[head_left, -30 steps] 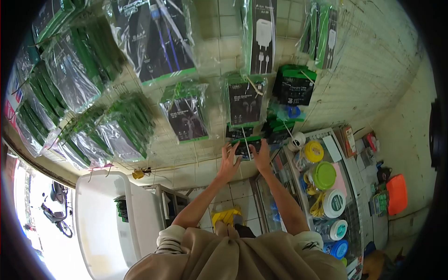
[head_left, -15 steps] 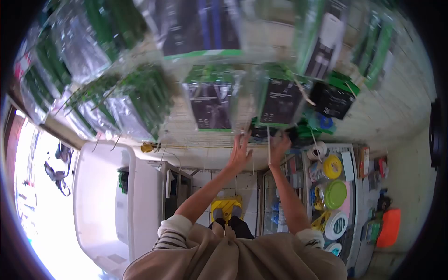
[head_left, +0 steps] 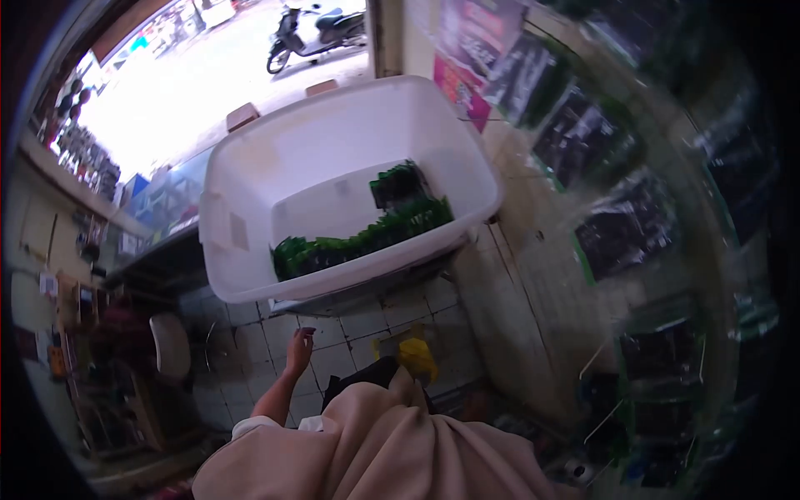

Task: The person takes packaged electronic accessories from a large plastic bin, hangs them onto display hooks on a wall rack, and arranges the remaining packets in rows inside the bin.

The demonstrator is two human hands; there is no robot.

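White plastic tub: large, with rounded corners (head_left: 333,150), it lies ahead of the person, hollow side facing the camera. What bears it is mostly hidden, so its steadiness is uncertain; a hard push on the near rim might tilt it.

Green-and-black packets: flat and shiny (head_left: 342,248), they sit inside the tub, in a row along the near wall with a taller stack at the right. That stack looks likely to slump left if it were knocked or tugged from low down.

Left hand: it hangs (head_left: 300,348) on the near side of the tub, apart from the rim, seen against the white floor tiles (head_left: 333,333). The fingers seem curled; blur hides whether they grasp anything. A slack hold could drop a small item onto the tiles.

Right hand: outside the view, so its state is unknown.

Yellow plastic piece: low (head_left: 417,357), right of the dark trouser leg (head_left: 367,375). A careless step could catch on it, since the loose beige garment (head_left: 400,442) covers the near floor.

Clear-wrapped hanging packs: blurred along the right wall (head_left: 625,225); an elbow swung wide could knock some down.
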